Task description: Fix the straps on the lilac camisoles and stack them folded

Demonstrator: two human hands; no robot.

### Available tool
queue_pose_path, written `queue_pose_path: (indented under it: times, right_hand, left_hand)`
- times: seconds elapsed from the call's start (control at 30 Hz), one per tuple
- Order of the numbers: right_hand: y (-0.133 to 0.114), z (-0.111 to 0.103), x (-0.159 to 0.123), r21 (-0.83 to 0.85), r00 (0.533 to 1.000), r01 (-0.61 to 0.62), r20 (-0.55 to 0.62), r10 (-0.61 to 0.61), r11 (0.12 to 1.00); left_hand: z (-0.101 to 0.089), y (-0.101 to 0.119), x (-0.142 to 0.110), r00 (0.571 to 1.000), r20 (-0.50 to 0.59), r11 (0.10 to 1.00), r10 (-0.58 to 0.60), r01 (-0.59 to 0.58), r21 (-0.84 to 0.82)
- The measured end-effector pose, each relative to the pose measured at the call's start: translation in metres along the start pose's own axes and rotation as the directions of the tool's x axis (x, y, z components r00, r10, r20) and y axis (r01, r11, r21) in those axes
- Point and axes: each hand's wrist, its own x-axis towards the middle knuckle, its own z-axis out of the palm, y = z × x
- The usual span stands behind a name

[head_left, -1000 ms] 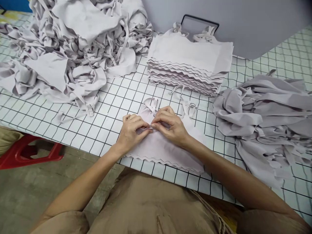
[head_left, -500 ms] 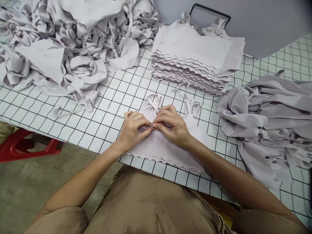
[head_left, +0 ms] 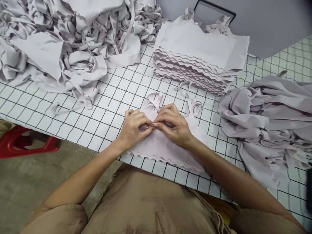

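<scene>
A pale lilac-grey camisole [head_left: 165, 151] with thin straps and a wavy hem lies flat before me at the table's near edge. My left hand [head_left: 135, 128] is closed over its upper left part, thumb and forefinger pinched. Fingertip to fingertip with it, my right hand [head_left: 172, 125] is closed in a pinch as well. Between the fingertips shows a thin pale line with a tiny loop, too small to name. Beyond my hands lie the camisole's left strap [head_left: 155, 99] and right strap [head_left: 195, 105], both looped. My fingers hide part of the neckline.
A neat stack of camisoles [head_left: 195, 52] lies behind, against a grey panel [head_left: 263, 26] with a black wire handle. Tangled garments [head_left: 83, 42] are heaped at the left, more cloth [head_left: 273, 113] at the right. A red stool [head_left: 29, 146] stands below the table [head_left: 102, 113] edge.
My hands keep the same pinch at the same spot on the camisole. The view has shifted slightly; nothing on the table has visibly moved.
</scene>
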Motion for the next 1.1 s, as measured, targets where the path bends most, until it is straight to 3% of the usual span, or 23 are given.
queue_pose_path:
  times: [1.1]
  right_hand:
    - [-0.0014,-0.0002,0.0013,-0.036,0.999,0.052,0.015,-0.051,0.998]
  left_hand:
    - [0.0004,-0.0018,-0.0011,0.999,-0.009,0.999,0.032,-0.032,-0.027]
